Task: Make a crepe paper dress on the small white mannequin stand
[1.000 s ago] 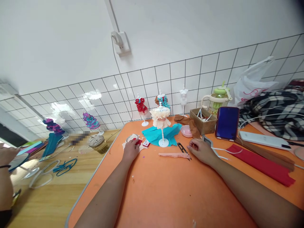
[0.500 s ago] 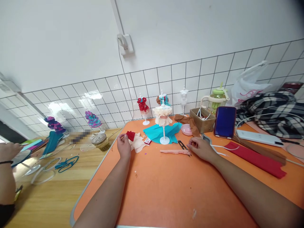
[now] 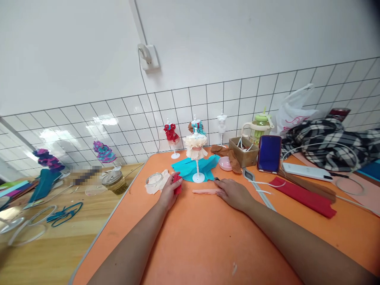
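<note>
My left hand (image 3: 169, 193) is closed on a small piece of red crepe paper (image 3: 177, 184) above the orange table. Beside it, a clear ring (image 3: 154, 179) lies on cream crepe paper (image 3: 152, 189). The fingers of my right hand (image 3: 236, 194) are closed over black thread snips (image 3: 216, 179); most of the tool is hidden under them. A folded pink crepe strip (image 3: 204, 191) runs up to those same fingers. Between and beyond my hands stands a small white dress form (image 3: 198, 177) in a ruffled cream paper dress (image 3: 195, 144), with blue crepe paper (image 3: 181, 168) around its base.
Behind are a dress form in red (image 3: 171, 133) and a bare white one (image 3: 221, 123). To the right are a pink dish (image 3: 225, 163), a cardboard box (image 3: 244, 154), a phone (image 3: 269, 154) and a red crepe strip (image 3: 305, 198). A lidded jar (image 3: 115, 183) stands left on the wooden table.
My left hand has moved right with the red crepe paper, uncovering the clear ring. My right hand has moved left and closed over the thread snips. The view has shifted slightly right.
</note>
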Demonstrator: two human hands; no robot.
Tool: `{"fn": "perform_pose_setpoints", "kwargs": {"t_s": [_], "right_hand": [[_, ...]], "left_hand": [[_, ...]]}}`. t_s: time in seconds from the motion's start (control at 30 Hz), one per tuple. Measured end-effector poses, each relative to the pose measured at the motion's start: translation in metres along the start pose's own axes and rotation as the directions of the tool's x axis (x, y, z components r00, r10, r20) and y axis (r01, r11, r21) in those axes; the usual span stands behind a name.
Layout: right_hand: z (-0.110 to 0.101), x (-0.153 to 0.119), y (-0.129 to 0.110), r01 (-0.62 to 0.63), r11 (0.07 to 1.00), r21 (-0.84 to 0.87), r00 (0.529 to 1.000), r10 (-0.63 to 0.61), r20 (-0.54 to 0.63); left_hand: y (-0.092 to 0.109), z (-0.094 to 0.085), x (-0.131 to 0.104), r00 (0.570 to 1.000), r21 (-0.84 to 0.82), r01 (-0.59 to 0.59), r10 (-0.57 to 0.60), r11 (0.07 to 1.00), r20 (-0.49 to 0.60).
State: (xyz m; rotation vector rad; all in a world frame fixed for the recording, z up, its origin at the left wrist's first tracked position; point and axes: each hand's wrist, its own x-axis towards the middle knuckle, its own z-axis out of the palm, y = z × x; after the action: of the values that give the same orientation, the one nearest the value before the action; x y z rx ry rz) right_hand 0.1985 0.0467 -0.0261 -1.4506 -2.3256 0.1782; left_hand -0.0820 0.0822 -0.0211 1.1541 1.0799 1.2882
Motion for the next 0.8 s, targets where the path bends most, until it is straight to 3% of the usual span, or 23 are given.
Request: {"fn": "perform_pose_setpoints", "kwargs": {"t_s": [0.17, 0.33, 0.4, 0.5, 0.6, 0.7, 0.8], "right_hand": [[-0.001, 0.002, -0.001, -0.030, 0.996, -0.078, 0.999, 0.028, -0.025], [-0.008, -0.003, 0.003, -0.032, 0.999, -0.019, 0.996, 0.030, -0.089], [-0.009, -0.004, -0.003, -0.010, 0.999, 0.041, 0.990, 0.016, -0.139], [-0.009, 0.003, -0.025, 0.004, 0.995, 0.103, 0.986, 0.014, -0.164], [-0.007, 0.025, -0.055, 0.008, 0.994, 0.109, 0.989, 0.008, -0.148], [0.000, 0.059, -0.086, -0.004, 0.997, 0.072, 0.973, 0.021, -0.231], [0.017, 0.087, -0.111, -0.001, 0.999, -0.050, 0.963, -0.013, -0.271]], "left_hand": [[-0.002, -0.005, 0.003, 0.999, 0.093, -0.029, 0.027, 0.995, 0.019], [0.000, -0.009, 0.004, 0.988, 0.212, -0.089, 0.112, 0.973, -0.103], [0.010, -0.021, 0.006, 0.964, 0.288, -0.115, 0.176, 0.951, -0.198], [0.032, -0.054, 0.009, 0.902, 0.436, -0.112, 0.275, 0.893, -0.332], [0.046, -0.088, 0.011, 0.874, 0.615, -0.038, 0.324, 0.787, -0.361], [0.042, -0.104, 0.013, 0.918, 0.818, 0.079, 0.280, 0.569, -0.283], [0.029, -0.108, 0.017, 0.952, 0.914, 0.136, 0.204, 0.383, -0.227]]}}
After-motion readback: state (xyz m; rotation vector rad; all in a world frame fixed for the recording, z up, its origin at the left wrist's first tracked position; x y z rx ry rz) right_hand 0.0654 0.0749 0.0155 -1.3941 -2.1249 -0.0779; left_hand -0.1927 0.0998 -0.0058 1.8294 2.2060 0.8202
